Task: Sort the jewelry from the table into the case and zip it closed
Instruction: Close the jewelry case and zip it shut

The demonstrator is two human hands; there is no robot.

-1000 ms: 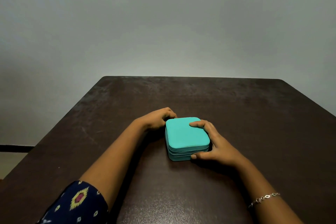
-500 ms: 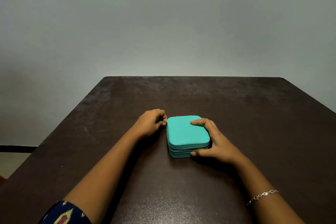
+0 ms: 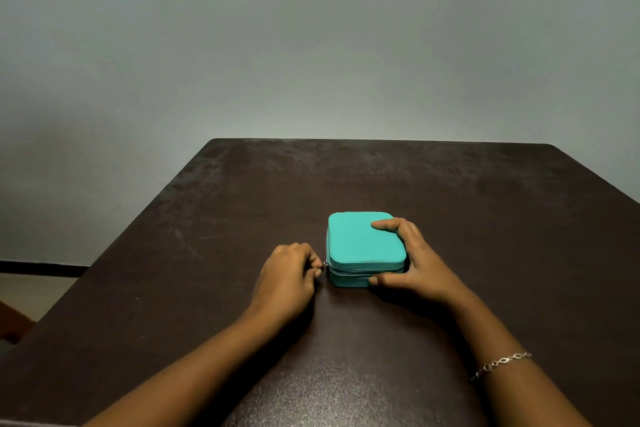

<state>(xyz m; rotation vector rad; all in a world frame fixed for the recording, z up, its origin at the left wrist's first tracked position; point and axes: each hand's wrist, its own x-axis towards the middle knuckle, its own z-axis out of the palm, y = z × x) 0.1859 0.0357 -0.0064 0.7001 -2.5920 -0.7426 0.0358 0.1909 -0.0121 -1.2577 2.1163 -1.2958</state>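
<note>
From my feed, biggest first: one dark brown table (image 3: 485, 218) against a plain grey wall (image 3: 311, 45). Two bare hands are on it. The right hand (image 3: 415, 263) is wrapped round the right near corner of the case, with a finger lying on the lid and the thumb pressed to the front side. The left hand (image 3: 285, 279) is curled up tight, its fingertips pinching the zipper pull. One teal case (image 3: 360, 243) sits flat mid-table with its lid down, between the hands. There's one silver chain bracelet (image 3: 500, 364) on the right wrist. One tiny metal zipper pull (image 3: 325, 264) sticks out at the case's near left corner.
</note>
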